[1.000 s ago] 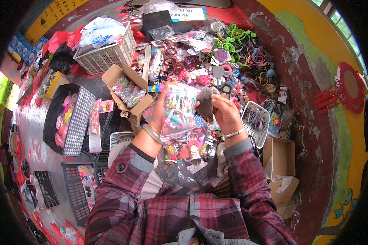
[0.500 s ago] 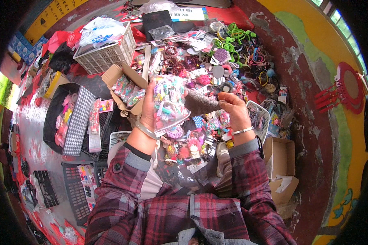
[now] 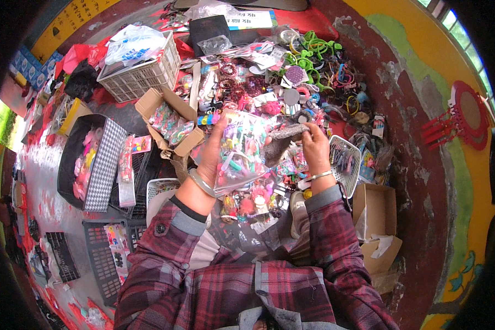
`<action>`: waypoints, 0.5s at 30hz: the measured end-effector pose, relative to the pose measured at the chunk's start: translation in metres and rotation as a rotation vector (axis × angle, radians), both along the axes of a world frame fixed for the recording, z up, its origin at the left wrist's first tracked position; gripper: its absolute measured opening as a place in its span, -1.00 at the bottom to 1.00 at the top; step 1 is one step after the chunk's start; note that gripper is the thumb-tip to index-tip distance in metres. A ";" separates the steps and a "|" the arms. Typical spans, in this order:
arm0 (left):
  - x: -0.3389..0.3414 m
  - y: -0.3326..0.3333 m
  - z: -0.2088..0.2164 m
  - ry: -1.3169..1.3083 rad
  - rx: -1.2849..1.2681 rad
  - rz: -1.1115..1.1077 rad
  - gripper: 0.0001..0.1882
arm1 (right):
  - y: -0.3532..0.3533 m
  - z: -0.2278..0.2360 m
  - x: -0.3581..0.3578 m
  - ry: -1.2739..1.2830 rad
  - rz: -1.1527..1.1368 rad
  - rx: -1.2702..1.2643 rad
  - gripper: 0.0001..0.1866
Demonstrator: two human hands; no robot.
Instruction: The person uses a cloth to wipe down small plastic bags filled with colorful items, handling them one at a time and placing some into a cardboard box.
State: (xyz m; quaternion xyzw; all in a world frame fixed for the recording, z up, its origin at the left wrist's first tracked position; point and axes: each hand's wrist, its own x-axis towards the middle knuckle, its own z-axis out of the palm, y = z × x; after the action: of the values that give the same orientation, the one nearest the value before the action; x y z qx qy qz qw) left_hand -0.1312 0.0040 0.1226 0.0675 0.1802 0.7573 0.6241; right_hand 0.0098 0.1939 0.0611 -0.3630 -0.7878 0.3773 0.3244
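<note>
My left hand is closed on a clear plastic bag filled with small colourful hair accessories, held upright in front of me. My right hand pinches the end of a fuzzy grey cloth strip, whose other end reaches to the bag's right side. Whether the strip's far end is gripped by my left fingers is hidden behind the bag. Below and beyond both hands spreads a pile of hair ornaments, some loose and some in packets.
An open cardboard box of packets stands left of the bag. Farther left are a houndstooth fabric bin and a white plastic crate. Green headbands lie far right. A white basket and an open carton sit to the right.
The bag has shifted slightly right and down in my left hand. My right hand has turned more upright, and the grey strip is now bunched and folded rather than stretched flat.
</note>
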 end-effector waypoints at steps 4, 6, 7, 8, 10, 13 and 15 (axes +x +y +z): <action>-0.001 0.004 0.002 0.022 -0.001 0.040 -0.38 | -0.008 0.007 0.000 0.619 0.220 -0.557 -0.75; -0.001 0.003 0.003 0.045 0.000 0.050 -0.38 | -0.008 0.010 0.002 0.726 0.241 -0.696 -0.74; -0.001 0.003 0.003 0.056 0.000 0.055 -0.38 | -0.008 0.013 0.003 0.779 0.250 -0.765 -0.74; -0.004 0.003 0.000 0.084 -0.016 0.079 -0.39 | -0.010 0.017 0.005 0.773 0.200 -0.803 -0.74; -0.014 0.007 -0.013 0.140 -0.047 0.126 -0.40 | -0.002 0.005 0.005 0.563 0.226 -0.567 -0.76; -0.022 0.013 -0.024 0.188 -0.111 0.234 -0.47 | -0.001 0.002 0.011 0.258 0.240 -0.260 -0.77; -0.021 0.011 -0.020 0.205 -0.161 0.222 -0.53 | -0.007 0.010 0.011 0.096 0.238 0.065 -0.76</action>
State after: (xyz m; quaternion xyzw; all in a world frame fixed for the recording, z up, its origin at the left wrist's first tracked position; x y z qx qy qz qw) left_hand -0.1525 0.0154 0.1026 0.0738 0.3092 0.7938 0.5186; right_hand 0.0211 0.1866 0.0706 -0.2378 -0.8207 0.4043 0.3263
